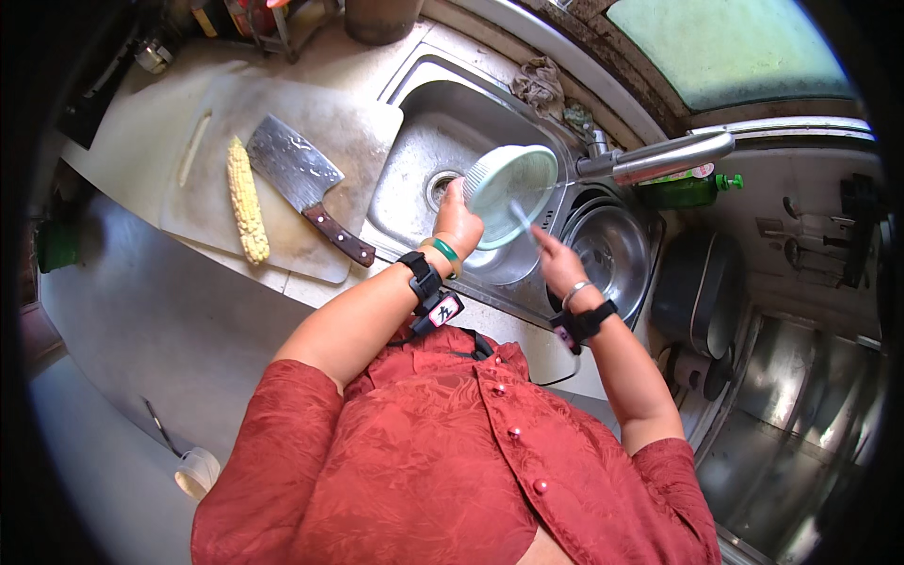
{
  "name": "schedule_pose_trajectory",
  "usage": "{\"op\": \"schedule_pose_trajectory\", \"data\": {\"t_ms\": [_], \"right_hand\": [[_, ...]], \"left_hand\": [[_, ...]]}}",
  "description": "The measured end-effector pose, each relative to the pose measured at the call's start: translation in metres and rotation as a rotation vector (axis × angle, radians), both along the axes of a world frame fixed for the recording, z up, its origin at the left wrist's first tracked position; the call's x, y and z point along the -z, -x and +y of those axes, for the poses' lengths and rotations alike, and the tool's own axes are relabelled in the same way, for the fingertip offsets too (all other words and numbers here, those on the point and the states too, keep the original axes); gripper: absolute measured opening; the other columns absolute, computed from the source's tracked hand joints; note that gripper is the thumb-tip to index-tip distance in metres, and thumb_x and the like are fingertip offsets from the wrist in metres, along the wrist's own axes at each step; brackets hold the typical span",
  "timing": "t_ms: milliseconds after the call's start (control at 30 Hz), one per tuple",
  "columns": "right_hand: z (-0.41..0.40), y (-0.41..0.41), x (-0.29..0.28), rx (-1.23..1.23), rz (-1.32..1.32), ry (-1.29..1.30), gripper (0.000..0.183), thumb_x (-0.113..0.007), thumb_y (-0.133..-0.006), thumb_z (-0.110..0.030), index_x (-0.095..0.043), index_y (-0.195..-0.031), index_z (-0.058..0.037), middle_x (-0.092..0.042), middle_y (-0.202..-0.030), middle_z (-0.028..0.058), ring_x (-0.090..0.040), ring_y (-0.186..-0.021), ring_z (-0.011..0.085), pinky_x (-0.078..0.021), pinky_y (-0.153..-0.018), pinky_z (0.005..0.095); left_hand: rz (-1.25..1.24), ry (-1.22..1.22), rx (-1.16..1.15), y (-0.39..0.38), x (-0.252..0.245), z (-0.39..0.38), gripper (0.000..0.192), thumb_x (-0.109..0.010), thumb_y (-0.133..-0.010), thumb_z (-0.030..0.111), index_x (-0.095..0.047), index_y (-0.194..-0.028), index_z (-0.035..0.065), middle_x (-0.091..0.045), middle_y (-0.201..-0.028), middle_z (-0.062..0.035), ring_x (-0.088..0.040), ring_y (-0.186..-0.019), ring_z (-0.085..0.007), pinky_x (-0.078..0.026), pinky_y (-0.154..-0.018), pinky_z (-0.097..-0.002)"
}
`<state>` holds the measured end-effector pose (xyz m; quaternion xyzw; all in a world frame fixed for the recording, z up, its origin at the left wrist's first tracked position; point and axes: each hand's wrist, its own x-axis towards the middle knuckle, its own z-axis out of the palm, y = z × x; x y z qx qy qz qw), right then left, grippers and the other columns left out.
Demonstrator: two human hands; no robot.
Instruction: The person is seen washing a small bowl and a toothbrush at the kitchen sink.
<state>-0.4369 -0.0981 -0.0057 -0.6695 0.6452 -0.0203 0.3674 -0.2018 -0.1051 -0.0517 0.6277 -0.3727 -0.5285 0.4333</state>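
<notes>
My left hand grips the rim of a pale green ribbed plastic basin, tilted over the stainless steel sink. In my right hand is a blurred, pale, slim utensil; its end lies at the basin's opening, and its exact kind is unclear. A thin stream of water runs from the faucet towards the basin. Left of the sink, a cleaver with a wooden handle and a peeled corn cob lie on a white cutting board.
Metal bowls sit right of the basin. A green pump bottle lies behind them, near a dark lidded container. A crumpled cloth rests on the sink's back ledge. Utensils hang at the right.
</notes>
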Motion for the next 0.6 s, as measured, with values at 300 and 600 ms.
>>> {"op": "schedule_pose_trajectory", "data": {"t_ms": [300,600], "right_hand": [[0.009,-0.043,-0.027,0.315,-0.259,-0.462,0.044,-0.052,-0.107,-0.017,-0.056,-0.150,-0.0269,-0.050,-0.067,-0.0060,-0.043,-0.051,0.0067,-0.0389,-0.046,0.0258],[0.009,-0.039,-0.023,0.259,-0.122,-0.644,0.044,-0.054,-0.104,-0.011,-0.058,-0.147,-0.0182,-0.075,-0.124,0.0104,-0.073,-0.102,0.0219,-0.0548,-0.089,0.0324]], "left_hand": [[-0.002,-0.006,-0.100,-0.008,0.000,-0.011,0.062,-0.052,-0.081,-0.008,-0.044,-0.142,-0.0020,-0.059,-0.131,-0.0335,-0.055,-0.127,-0.0475,-0.042,-0.112,-0.0462],[0.008,0.076,-0.136,-0.014,0.010,-0.025,0.062,-0.052,-0.079,-0.009,-0.045,-0.141,-0.0010,-0.060,-0.130,-0.0307,-0.057,-0.126,-0.0441,-0.043,-0.111,-0.0447]]}}
